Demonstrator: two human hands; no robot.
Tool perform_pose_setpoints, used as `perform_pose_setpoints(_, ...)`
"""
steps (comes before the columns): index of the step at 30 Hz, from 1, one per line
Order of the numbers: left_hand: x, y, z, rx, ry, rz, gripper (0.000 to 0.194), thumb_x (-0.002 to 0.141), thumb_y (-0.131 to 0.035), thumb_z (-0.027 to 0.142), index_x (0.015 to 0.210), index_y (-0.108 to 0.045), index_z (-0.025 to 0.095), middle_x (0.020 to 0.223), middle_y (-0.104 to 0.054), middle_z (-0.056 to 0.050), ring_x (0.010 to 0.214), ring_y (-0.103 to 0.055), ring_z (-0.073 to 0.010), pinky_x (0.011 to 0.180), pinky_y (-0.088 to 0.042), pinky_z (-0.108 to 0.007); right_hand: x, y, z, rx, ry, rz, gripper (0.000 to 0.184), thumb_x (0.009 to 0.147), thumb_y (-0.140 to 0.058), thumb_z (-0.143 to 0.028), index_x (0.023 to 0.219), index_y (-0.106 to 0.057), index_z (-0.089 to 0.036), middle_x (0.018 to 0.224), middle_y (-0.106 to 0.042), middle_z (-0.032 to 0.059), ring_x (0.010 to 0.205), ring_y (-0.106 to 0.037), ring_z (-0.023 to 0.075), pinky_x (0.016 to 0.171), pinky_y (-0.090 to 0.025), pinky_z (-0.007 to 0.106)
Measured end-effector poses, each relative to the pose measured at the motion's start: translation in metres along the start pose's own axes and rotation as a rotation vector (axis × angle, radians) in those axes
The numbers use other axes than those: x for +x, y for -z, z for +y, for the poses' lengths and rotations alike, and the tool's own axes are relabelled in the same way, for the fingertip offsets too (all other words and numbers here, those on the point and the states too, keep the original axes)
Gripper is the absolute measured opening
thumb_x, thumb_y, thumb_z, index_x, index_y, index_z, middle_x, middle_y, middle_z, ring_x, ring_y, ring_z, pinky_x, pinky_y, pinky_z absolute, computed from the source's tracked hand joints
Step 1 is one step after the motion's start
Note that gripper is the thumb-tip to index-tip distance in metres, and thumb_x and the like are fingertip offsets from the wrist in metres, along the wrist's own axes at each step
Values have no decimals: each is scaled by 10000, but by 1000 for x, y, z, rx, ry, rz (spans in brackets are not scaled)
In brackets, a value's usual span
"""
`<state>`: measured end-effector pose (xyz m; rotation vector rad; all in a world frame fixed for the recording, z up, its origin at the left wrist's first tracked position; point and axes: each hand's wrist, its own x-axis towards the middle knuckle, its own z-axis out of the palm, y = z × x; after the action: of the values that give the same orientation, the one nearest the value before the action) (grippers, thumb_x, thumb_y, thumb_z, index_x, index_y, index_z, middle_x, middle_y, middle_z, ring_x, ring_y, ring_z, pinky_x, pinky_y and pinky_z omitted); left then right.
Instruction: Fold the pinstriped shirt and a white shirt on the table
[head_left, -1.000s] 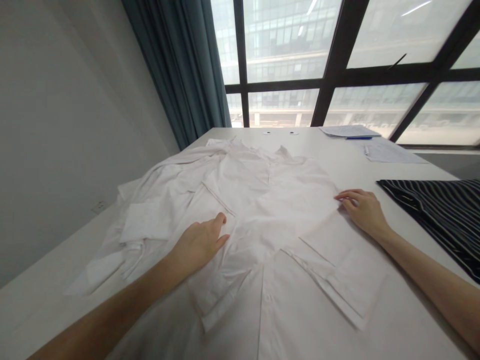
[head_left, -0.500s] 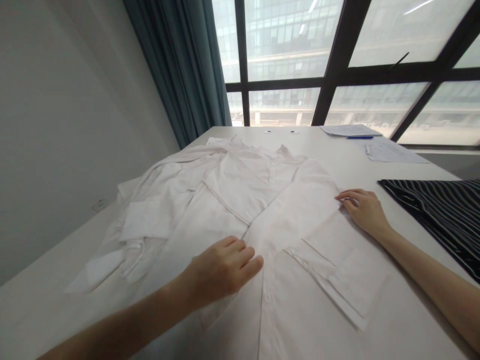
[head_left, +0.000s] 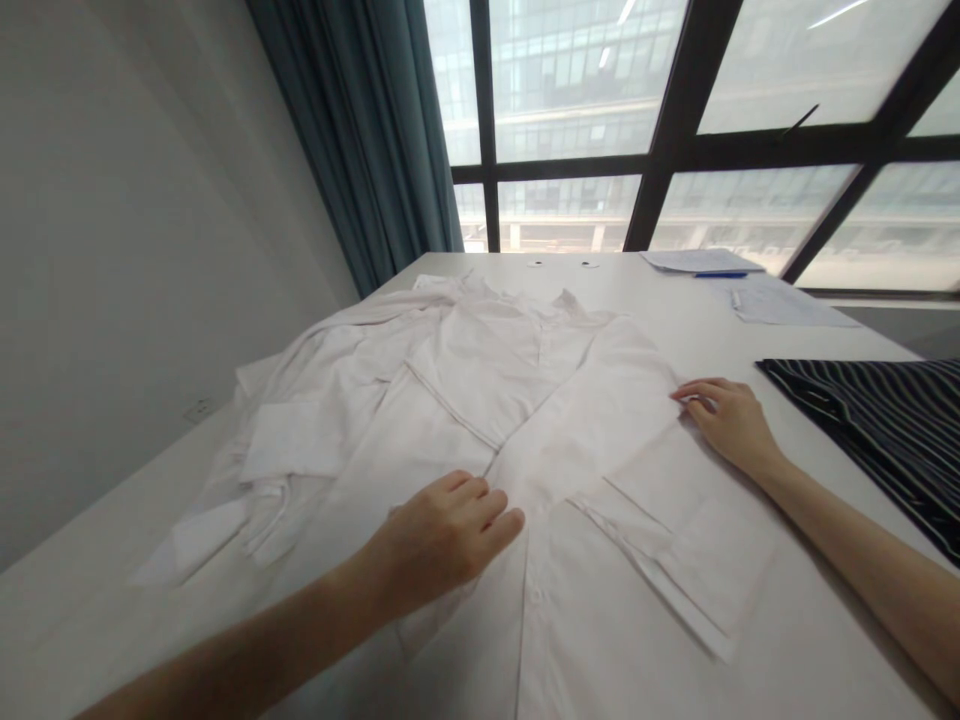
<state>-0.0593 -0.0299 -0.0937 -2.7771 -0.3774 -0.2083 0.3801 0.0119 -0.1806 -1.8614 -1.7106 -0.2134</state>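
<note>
White shirt (head_left: 577, 400) is lying mid-frame. Left hand (head_left: 450, 530), lower centre, is curling over its front; can't tell if gripping. Right hand (head_left: 727, 425), centre right, is touching its edge, pinch unclear. Light, even tension should be limiting creases.

"What's different about the left hand (head_left: 450, 530)?"
"It's lower and farther right, at the middle of the white shirt (head_left: 555, 420), and its fingers (head_left: 495, 535) have curled in."
"And the cloth?"
"A long diagonal crease (head_left: 551, 397) now runs from the right-hand shoulder towards that hand, and the folded edge (head_left: 454, 410) shows farther."
</note>
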Motion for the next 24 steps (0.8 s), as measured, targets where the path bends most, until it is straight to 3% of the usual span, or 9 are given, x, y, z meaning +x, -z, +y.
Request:
perform_pose_setpoints(2, -1, -1, -5, 18, 103, -85, 154, 922, -492, 63, 1008, -557, 172, 794, -619, -12, 699, -596, -189, 681, -514, -324, 0, 1, -1, -7, -7, -6, 263, 846, -486, -271, 895, -744, -272, 1054, -734, 91, 1045, -624, 334, 902, -461, 521)
perform_pose_setpoints(7, -8, -2, -26, 21, 508, -319, 399, 905, -393, -12, 1275, -494, 101, 917, -682, -80, 792, -667, -217, 708, -535, -346, -2, 4, -8, -41, -27, -16, 263, 849, -487, -246, 905, -743, -272, 1069, -729, 94, 1054, -615, 348, 895, -461, 527)
perform_pose_setpoints(11, -13, 0, -36, -45, 638, -472, 456, 891, -363, -37, 1317, -477, 79, 990, -688, -119, 884, -681, -238, 744, -536, -348, -2, 5, -12, -54, -33, -11, 265, 855, -478, -250, 900, -739, -267, 1062, -727, 102, 1048, -614, 352, 885, -463, 530)
perform_pose_setpoints(14, -14, 1, -38, -49, 636, -517, 406, 883, -366, -46, 1218, -546, 94, 1000, -671, -124, 911, -664, -249, 759, -530, -354, -3, 4, -12, -51, -28, 0, 267, 856, -473, -256, 897, -736, -268, 1051, -728, 98, 1043, -617, 345, 879, -467, 526)
perform_pose_setpoints(17, -12, -3, -37, 0, 603, -481, 330, 878, -385, -42, 1086, -593, 109, 1005, -645, -129, 908, -637, -261, 760, -527, -371, -3, 4, -12, -49, -18, 10, 265, 858, -472, -258, 891, -734, -269, 1039, -728, 95, 1037, -621, 337, 871, -471, 517)
perform_pose_setpoints(20, -7, -9, -32, 14, 525, -377, 285, 879, -420, -26, 1037, -598, 131, 1038, -636, -126, 948, -620, -269, 794, -529, -392, -3, 5, -14, -53, -2, 24, 263, 863, -472, -256, 890, -734, -262, 1027, -729, 106, 1017, -620, 339, 851, -473, 518)
perform_pose_setpoints(24, -6, -21, -15, -101, 282, -165, 197, 965, -488, 157, 1143, -574, 162, 1276, -599, -144, 1236, -537, -293, 1024, -451, -464, -4, 8, -21, -83, 48, 71, 254, 861, -488, -260, 903, -738, -242, 1043, -731, 112, 1030, -603, 352, 856, -459, 534)
